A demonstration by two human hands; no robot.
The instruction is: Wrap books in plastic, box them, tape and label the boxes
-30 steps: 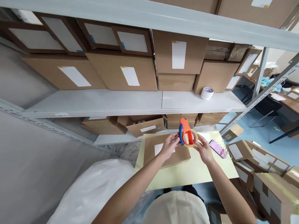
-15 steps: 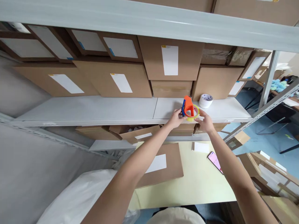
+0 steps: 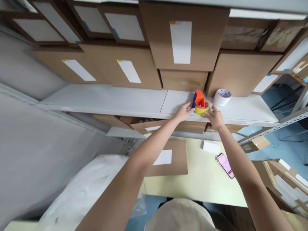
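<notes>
An orange and blue tape dispenser (image 3: 200,102) with a yellow roll rests on the white shelf (image 3: 134,102). My left hand (image 3: 184,111) touches its blue left side with fingertips closed on it. My right hand (image 3: 216,117) is at its right side, fingers against the yellow roll. A white tape roll (image 3: 222,97) stands just to the right of the dispenser. Below, a flat cardboard box (image 3: 168,158) with a white label lies on the pale yellow table (image 3: 207,183).
Labelled cardboard boxes (image 3: 120,70) fill the back of the shelf. A phone (image 3: 225,165) and a white slip (image 3: 210,147) lie on the table. A big white plastic bag (image 3: 79,192) sits at lower left. More boxes (image 3: 286,179) are stacked at right on the blue floor.
Both hands lifted the tape dispenser from above the table box up to the shelf and set it down beside the white roll. The view tilted upward.
</notes>
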